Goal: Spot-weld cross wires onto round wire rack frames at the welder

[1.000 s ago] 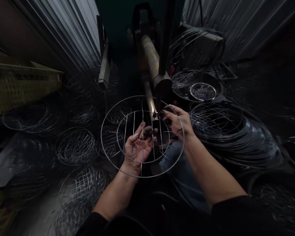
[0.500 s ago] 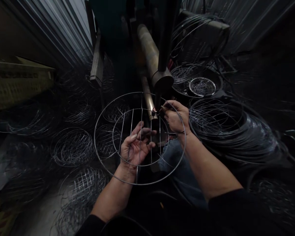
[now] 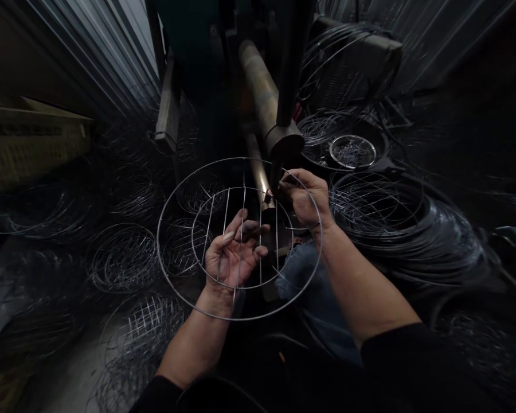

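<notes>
A round wire rack (image 3: pixel 260 285), with an outer ring, a smaller inner ring and several parallel bars, lies across both hands. My left hand (image 3: pixel 236 252) is palm up beneath it, its curled fingers and thumb around the bars. Close to the rack's far right side, my right hand (image 3: pixel 307 198) is closed in a pinch; what its fingertips hold is hidden. Those fingertips are beside the tip of the lower metal rod (image 3: pixel 260 172), where a dark upright rod (image 3: pixel 275 175) comes down from the thick cylinder (image 3: pixel 262 94). The rack's far edge lies around this spot.
Wire coils (image 3: pixel 434 241) are piled to the right, behind them a dark basin (image 3: pixel 384 152) with a metal ring (image 3: pixel 353 152). Finished-looking wire racks (image 3: pixel 144 321) lie stacked at the left. A yellow crate (image 3: pixel 34 143) stands far left, and a beam (image 3: pixel 167 120) juts out.
The rack and my left hand have shifted slightly left and up in the view. My right hand has risen a little, still pinched by the rod tips.
</notes>
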`<action>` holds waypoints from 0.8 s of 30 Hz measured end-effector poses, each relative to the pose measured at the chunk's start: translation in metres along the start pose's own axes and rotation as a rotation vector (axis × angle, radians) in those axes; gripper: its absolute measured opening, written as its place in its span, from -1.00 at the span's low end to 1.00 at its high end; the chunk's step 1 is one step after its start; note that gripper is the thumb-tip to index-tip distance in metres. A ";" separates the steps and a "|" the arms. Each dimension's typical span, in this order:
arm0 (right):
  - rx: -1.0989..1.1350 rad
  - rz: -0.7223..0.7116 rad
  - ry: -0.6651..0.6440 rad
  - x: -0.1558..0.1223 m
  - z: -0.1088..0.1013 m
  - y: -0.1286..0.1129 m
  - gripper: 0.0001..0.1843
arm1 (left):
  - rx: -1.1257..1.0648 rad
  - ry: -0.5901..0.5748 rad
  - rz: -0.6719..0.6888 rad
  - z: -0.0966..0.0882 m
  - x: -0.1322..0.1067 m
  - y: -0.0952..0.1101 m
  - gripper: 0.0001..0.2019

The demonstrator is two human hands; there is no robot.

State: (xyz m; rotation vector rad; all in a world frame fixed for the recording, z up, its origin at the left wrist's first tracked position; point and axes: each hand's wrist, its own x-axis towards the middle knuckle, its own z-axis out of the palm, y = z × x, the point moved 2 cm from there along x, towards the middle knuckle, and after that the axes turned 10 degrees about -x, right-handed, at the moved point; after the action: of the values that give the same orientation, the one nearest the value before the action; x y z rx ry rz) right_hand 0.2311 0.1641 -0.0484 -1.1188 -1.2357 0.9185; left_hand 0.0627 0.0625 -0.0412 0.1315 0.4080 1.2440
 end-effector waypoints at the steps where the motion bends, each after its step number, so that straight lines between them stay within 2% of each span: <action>1: 0.002 -0.012 0.002 0.001 0.000 0.000 -0.81 | 0.006 0.003 0.004 0.000 0.001 0.000 -0.55; 8: -0.013 0.019 -0.010 0.012 0.000 0.005 -0.72 | 0.014 0.014 0.037 -0.001 0.008 0.001 -0.50; 15: 0.031 0.059 0.009 0.013 0.003 0.005 -0.78 | -0.004 0.026 0.040 0.000 0.010 0.000 -0.55; 17: 0.035 0.100 0.035 0.004 -0.005 0.002 -0.82 | 0.010 0.050 0.051 0.001 0.009 0.000 -0.54; 19: 0.076 0.137 0.017 -0.013 -0.019 -0.004 -0.74 | 0.011 0.044 0.041 0.002 0.008 0.001 -0.52; 22: 0.153 0.234 -0.122 -0.047 -0.042 -0.010 -0.60 | 0.010 -0.006 -0.062 0.004 0.007 0.001 -0.46; 24: 0.186 0.274 -0.099 -0.065 -0.049 -0.014 -0.63 | 0.043 -0.032 -0.131 0.004 0.005 -0.001 -0.42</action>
State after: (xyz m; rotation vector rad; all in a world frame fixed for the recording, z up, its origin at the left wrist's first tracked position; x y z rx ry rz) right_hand 0.2703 0.0912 -0.0496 -1.1202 -1.0659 1.2824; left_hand 0.0660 0.0678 -0.0392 0.1585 0.4095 1.1036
